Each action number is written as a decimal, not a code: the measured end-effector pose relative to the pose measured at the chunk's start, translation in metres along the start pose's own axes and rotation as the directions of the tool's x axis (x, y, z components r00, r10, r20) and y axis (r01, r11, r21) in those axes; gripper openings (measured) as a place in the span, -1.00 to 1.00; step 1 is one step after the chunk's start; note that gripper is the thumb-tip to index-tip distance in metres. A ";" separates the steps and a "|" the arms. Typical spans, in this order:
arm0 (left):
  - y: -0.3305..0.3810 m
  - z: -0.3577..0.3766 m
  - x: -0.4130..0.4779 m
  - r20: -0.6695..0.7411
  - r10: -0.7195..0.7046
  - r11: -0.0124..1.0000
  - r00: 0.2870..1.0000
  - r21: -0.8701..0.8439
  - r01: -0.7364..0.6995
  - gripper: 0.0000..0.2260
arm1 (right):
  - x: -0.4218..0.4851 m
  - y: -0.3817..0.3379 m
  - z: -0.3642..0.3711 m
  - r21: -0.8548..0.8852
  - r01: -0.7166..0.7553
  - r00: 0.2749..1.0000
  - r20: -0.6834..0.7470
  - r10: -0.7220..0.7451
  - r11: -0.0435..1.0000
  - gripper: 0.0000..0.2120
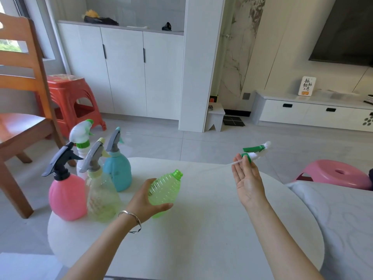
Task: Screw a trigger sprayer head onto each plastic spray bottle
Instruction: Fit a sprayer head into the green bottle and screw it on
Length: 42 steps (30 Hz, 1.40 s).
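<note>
head view: the left hand (145, 201) curls fingers and thumb round the belly of the green ribbed bottle (164, 188). it holds the bottle tilted over the white table (201, 239), open neck pointing up past the fingertips. well apart, the right hand (247, 178) lies palm up with fingers nearly straight. thumb and fingertips pinch the green collar of the trigger sprayer head (255, 151), and its thin dip tube (234, 163) trails across them. it seems best to feed the tube into the neck first, seat the collar square, then turn. beyond the left fingers stand four finished spray bottles (118, 170).
</note>
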<state>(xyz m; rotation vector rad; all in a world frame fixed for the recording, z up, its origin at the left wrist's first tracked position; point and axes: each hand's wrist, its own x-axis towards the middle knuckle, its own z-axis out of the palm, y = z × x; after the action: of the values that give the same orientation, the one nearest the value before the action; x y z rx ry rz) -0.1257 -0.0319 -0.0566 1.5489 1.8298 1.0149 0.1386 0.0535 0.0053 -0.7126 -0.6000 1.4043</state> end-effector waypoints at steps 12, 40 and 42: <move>0.003 0.008 -0.001 0.061 0.026 0.999 0.998 0.033 -0.028 -0.19 | -0.011 0.023 0.015 -0.024 -0.039 0.995 0.088 0.041 0.999 -0.88; 0.037 0.002 0.000 0.299 -0.279 0.511 0.913 -0.759 0.404 -0.42 | -0.026 0.031 0.018 -0.628 0.043 0.865 0.412 0.286 0.777 -0.64; 0.037 0.009 0.001 0.297 -0.313 0.419 0.902 -0.809 0.412 -0.46 | -0.028 0.042 0.019 -0.623 0.068 0.891 0.389 0.234 0.780 -0.70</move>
<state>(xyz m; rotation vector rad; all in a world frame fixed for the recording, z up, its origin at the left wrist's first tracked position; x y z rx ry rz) -0.0974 -0.0270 -0.0317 0.5137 1.1356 1.2973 0.0943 0.0282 -0.0123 -0.9474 -1.4706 1.4670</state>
